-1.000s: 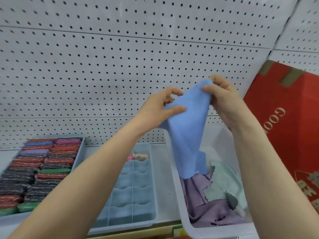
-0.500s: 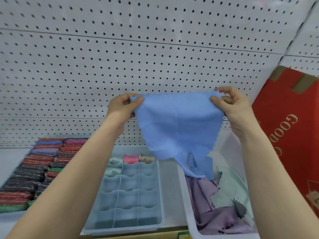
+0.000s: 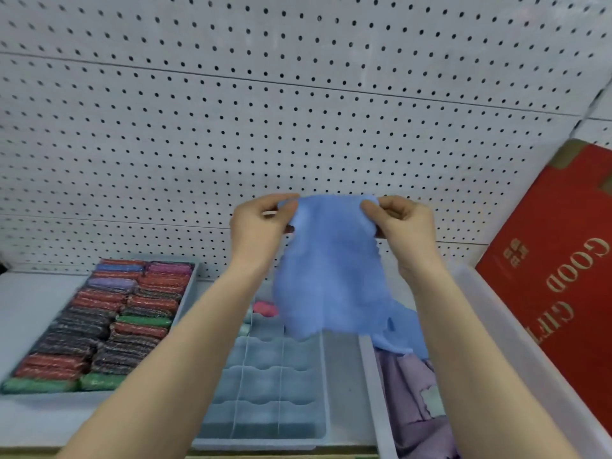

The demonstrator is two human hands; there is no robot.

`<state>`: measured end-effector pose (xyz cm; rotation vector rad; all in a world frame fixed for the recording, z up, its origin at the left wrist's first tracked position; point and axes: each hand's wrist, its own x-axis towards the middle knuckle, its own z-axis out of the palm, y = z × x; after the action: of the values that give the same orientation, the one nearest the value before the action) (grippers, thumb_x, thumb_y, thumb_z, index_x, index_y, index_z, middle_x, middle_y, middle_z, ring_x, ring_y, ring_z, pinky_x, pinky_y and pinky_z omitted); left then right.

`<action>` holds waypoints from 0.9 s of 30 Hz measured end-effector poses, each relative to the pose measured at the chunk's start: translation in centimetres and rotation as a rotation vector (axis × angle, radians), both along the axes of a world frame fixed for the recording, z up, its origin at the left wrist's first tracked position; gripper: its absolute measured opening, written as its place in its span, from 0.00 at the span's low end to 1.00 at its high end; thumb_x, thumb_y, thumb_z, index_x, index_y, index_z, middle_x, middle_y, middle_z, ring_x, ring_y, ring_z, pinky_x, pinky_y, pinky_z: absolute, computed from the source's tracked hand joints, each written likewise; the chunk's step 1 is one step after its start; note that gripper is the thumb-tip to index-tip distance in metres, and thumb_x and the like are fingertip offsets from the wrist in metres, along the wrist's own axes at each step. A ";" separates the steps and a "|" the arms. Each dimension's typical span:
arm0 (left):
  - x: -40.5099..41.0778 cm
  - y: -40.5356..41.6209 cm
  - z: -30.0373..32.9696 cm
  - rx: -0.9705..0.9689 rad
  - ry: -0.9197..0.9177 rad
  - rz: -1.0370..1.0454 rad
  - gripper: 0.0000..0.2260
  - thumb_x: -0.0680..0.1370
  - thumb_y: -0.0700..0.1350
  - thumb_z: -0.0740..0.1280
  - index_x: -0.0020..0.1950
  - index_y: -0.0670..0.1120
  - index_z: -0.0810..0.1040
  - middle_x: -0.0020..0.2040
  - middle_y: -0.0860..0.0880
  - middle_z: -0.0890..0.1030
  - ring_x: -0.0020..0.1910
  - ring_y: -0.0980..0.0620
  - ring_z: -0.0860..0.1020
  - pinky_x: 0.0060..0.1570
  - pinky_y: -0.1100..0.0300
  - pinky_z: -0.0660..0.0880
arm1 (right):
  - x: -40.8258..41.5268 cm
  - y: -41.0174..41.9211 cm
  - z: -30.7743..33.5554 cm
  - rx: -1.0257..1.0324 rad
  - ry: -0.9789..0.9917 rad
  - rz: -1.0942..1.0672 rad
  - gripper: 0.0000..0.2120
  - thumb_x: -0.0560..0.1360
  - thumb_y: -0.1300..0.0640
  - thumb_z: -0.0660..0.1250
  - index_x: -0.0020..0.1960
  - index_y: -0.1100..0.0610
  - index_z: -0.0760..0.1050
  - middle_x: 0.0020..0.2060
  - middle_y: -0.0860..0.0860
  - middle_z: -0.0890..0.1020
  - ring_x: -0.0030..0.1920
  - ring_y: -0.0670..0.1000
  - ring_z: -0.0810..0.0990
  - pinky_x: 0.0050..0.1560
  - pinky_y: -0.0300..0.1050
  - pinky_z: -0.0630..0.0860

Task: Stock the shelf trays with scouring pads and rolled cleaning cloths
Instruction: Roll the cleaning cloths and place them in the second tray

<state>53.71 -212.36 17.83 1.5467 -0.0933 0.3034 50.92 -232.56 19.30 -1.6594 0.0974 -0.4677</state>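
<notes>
White pegboard (image 3: pixel 198 134) fills the background; blue cloth (image 3: pixel 331 276) is pinched by left hand (image 3: pixel 261 226) and right hand (image 3: pixel 404 226), hiding divided tray (image 3: pixel 265 392) at six o'clock.

Blue cloth (image 3: pixel 331 276) hanging unrolled above divided tray (image 3: pixel 265 385).

It was a shop: a white pegboard wall (image 3: pixel 298 127) backed the shelf (image 3: pixel 29 313), with a tray (image 3: pixel 190 286) of scouring pads (image 3: pixel 109 323) at its left end.
</notes>
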 end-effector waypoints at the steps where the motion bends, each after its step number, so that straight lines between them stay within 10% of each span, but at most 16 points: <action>1: -0.6 -0.9 0.1 0.032 -0.022 -0.021 0.07 0.75 0.40 0.70 0.47 0.51 0.85 0.44 0.54 0.85 0.39 0.57 0.83 0.42 0.61 0.80 | -0.1 1.2 -0.2 -0.009 -0.031 0.026 0.04 0.74 0.61 0.72 0.43 0.61 0.82 0.36 0.55 0.84 0.35 0.50 0.80 0.41 0.47 0.80; 14: -3.2 -1.5 -0.5 0.011 -0.037 -0.151 0.24 0.74 0.26 0.56 0.63 0.46 0.78 0.48 0.50 0.84 0.49 0.54 0.83 0.55 0.57 0.79 | -1.2 4.1 -1.2 -0.069 -0.049 0.186 0.05 0.75 0.65 0.69 0.49 0.60 0.84 0.42 0.55 0.87 0.44 0.53 0.85 0.51 0.48 0.81; 17: -3.0 -0.1 -0.9 0.013 -0.056 0.079 0.20 0.77 0.37 0.65 0.68 0.50 0.72 0.56 0.55 0.79 0.57 0.57 0.78 0.54 0.63 0.74 | -1.4 3.4 -0.5 -0.029 -0.027 0.241 0.06 0.76 0.65 0.68 0.47 0.59 0.83 0.39 0.54 0.86 0.39 0.49 0.82 0.45 0.44 0.79; 21: -1.4 2.0 -1.4 0.026 0.342 -0.258 0.42 0.68 0.65 0.72 0.77 0.49 0.62 0.68 0.55 0.73 0.68 0.55 0.71 0.68 0.55 0.65 | -1.7 2.0 1.2 0.070 -0.027 0.430 0.07 0.77 0.64 0.67 0.51 0.60 0.82 0.42 0.52 0.86 0.41 0.50 0.82 0.45 0.42 0.78; 27: -1.6 2.1 -0.8 -0.181 0.206 -0.289 0.06 0.77 0.43 0.70 0.51 0.43 0.83 0.47 0.47 0.85 0.46 0.49 0.82 0.52 0.55 0.78 | -1.6 0.6 1.7 0.017 0.053 0.370 0.06 0.78 0.60 0.67 0.52 0.59 0.82 0.43 0.52 0.85 0.42 0.51 0.82 0.45 0.44 0.78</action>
<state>52.11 -210.30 17.03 1.3555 -0.1222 -0.0751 49.32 -232.00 21.04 -1.6281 -0.1648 -0.1413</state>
